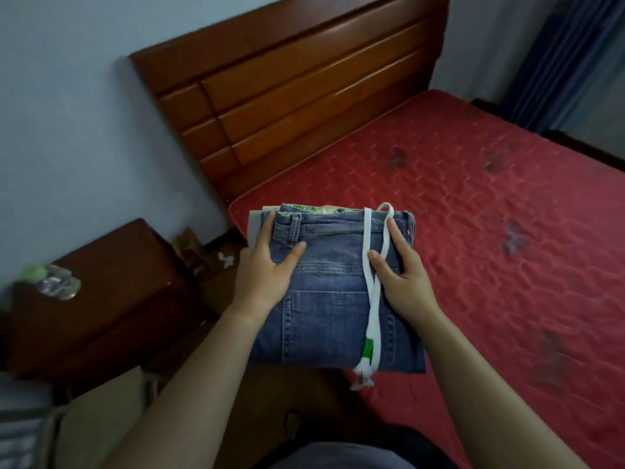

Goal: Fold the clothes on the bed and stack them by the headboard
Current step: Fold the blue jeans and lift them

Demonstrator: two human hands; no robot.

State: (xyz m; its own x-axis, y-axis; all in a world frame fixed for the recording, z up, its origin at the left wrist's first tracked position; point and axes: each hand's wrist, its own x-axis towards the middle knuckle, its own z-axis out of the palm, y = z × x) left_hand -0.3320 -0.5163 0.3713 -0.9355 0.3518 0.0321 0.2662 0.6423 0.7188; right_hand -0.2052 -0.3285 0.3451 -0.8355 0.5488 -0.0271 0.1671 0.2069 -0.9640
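Folded jeans (324,299) at mattress corner (257,199), headboard (287,96) beyond, nightstand (111,299) at left

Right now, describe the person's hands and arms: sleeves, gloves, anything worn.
Both hands are bare: the left hand and the right hand have no gloves, and no rings show. The left forearm and the right forearm are uncovered all the way to the frame's lower edge, with no sleeve, watch or bracelet in view.

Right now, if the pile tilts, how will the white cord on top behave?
Probably floppy: the white cord drapes limply over the folded jeans, frayed end dangling past their edge. Likely light and apt to slide off.
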